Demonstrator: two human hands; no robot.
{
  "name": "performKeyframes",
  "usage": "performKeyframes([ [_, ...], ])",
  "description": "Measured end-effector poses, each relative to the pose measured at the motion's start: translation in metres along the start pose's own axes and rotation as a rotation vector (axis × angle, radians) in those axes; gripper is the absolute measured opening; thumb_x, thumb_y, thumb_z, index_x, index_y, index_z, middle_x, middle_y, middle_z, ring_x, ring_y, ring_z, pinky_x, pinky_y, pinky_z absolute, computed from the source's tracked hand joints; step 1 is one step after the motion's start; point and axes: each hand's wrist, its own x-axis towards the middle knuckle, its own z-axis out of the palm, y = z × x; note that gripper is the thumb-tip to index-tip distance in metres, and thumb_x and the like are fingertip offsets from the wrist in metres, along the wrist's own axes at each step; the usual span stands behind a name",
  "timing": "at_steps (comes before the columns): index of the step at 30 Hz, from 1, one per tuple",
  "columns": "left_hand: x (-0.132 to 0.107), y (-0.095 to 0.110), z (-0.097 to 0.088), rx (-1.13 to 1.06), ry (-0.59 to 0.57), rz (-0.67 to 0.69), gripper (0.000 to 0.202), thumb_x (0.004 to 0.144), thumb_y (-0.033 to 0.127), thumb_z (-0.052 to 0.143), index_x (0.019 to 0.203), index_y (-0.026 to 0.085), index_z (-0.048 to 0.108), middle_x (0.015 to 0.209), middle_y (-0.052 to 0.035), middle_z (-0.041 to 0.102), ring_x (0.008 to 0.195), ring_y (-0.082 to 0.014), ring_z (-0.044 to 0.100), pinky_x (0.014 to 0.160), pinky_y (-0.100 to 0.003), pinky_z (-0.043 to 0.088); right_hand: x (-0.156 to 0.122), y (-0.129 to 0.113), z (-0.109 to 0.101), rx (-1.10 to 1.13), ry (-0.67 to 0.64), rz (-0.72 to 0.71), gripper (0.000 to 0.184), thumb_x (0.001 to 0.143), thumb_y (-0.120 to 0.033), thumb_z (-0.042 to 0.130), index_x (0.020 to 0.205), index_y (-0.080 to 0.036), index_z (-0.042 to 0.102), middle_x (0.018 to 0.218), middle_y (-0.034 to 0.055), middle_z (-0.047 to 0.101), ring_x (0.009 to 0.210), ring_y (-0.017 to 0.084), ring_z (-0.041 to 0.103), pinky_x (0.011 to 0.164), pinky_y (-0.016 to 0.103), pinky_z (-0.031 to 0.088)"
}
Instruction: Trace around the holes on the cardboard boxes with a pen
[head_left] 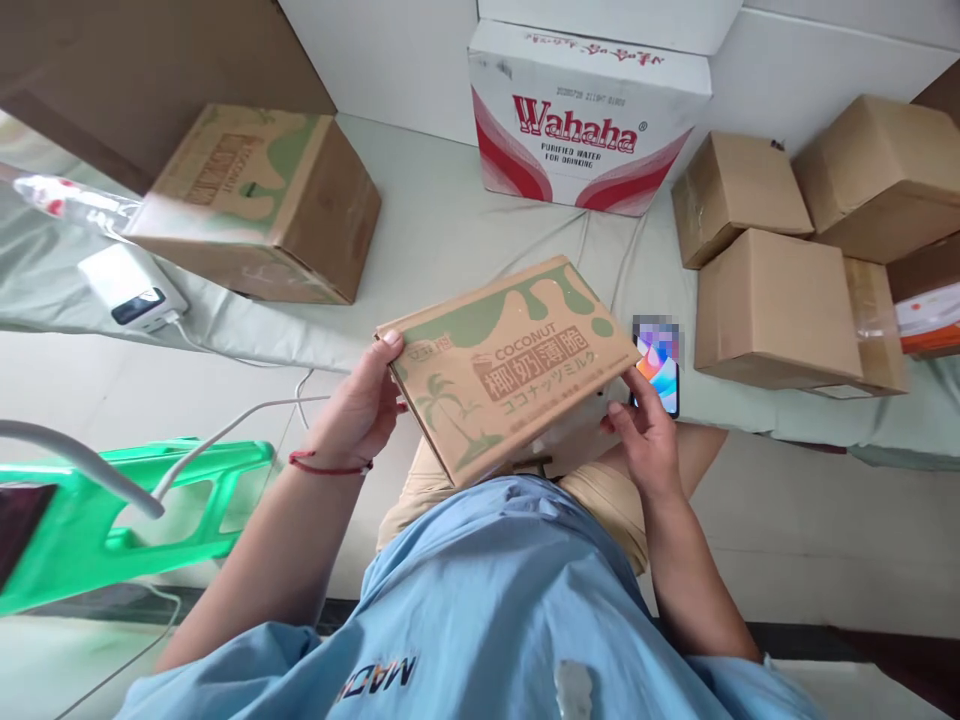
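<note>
A flat brown cardboard box [517, 360] with green coconut-drip print and a palm tree is held tilted above my lap. At its left end, my left hand [367, 395] grips the corner, thumb on the top face and fingers underneath. My right hand [645, 430] is at the box's right end, its index finger at the lower right corner and its thumb apart from the box; the other fingers are partly hidden. Just behind that corner, a smartphone [657, 372] with a lit screen lies on the cloth-covered surface.
A similar coconut carton [330, 215] stands at the left, near a white power bank [131, 285] with a cable. At the back is a white Wahaha water carton [585, 130]. Several plain boxes [772, 305] stand at the right. A green plastic stool [150, 520] is at the lower left.
</note>
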Motion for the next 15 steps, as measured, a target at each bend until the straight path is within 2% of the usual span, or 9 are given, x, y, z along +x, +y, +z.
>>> performKeyframes([
  [2,0.002,-0.004,-0.001,-0.077,0.012,-0.008,0.059,0.078,0.067,0.077,0.117,0.023,0.076,0.110,-0.0080,0.084,0.113,-0.0347,0.079,0.081,-0.037,0.068,0.002,-0.004,0.003,-0.054,0.027,0.019,0.056,0.097,-0.055,0.074,0.142,-0.022,0.070,0.106,0.0084,0.078,0.051,0.010,0.057,0.050,0.027,0.053],
  [4,0.002,-0.007,-0.004,-0.129,-0.014,-0.034,0.060,0.084,0.070,0.070,0.120,0.023,0.075,0.108,-0.0097,0.083,0.116,-0.0366,0.079,0.090,-0.043,0.069,0.002,-0.008,0.008,-0.111,0.065,-0.024,0.047,0.098,-0.053,0.074,0.133,-0.022,0.075,0.106,0.0068,0.075,0.050,0.008,0.051,0.045,0.025,0.047],
  [7,-0.002,-0.014,-0.015,-0.149,-0.078,-0.123,0.072,0.086,0.082,0.066,0.125,0.022,0.075,0.109,-0.0125,0.083,0.116,-0.0384,0.079,0.095,-0.046,0.069,0.000,-0.015,0.014,-0.183,0.158,-0.161,0.042,0.099,-0.053,0.072,0.128,-0.023,0.077,0.114,0.0076,0.071,0.067,0.010,0.058,0.055,0.025,0.052],
  [10,-0.008,-0.023,-0.028,-0.129,-0.158,-0.155,0.087,0.082,0.094,0.061,0.130,0.023,0.074,0.111,-0.0143,0.083,0.116,-0.0390,0.079,0.097,-0.047,0.069,-0.002,-0.022,0.012,-0.196,0.212,-0.225,0.043,0.098,-0.053,0.072,0.127,-0.023,0.078,0.109,0.0062,0.067,0.081,0.014,0.064,0.069,0.028,0.058],
  [12,-0.014,-0.030,-0.034,-0.108,-0.204,-0.146,0.091,0.082,0.097,0.058,0.132,0.023,0.074,0.112,-0.0155,0.083,0.119,-0.0399,0.079,0.097,-0.048,0.068,-0.006,-0.029,0.007,-0.200,0.227,-0.234,0.043,0.097,-0.055,0.074,0.124,-0.022,0.080,0.105,0.0050,0.067,0.082,0.015,0.065,0.073,0.030,0.059],
  [15,-0.025,-0.037,-0.037,-0.086,-0.266,-0.153,0.087,0.083,0.093,0.062,0.131,0.022,0.075,0.110,-0.0162,0.084,0.120,-0.0402,0.079,0.095,-0.048,0.069,-0.017,-0.045,-0.001,-0.238,0.262,-0.267,0.039,0.095,-0.055,0.076,0.118,-0.024,0.083,0.098,0.0035,0.067,0.083,0.016,0.066,0.074,0.032,0.059],
])
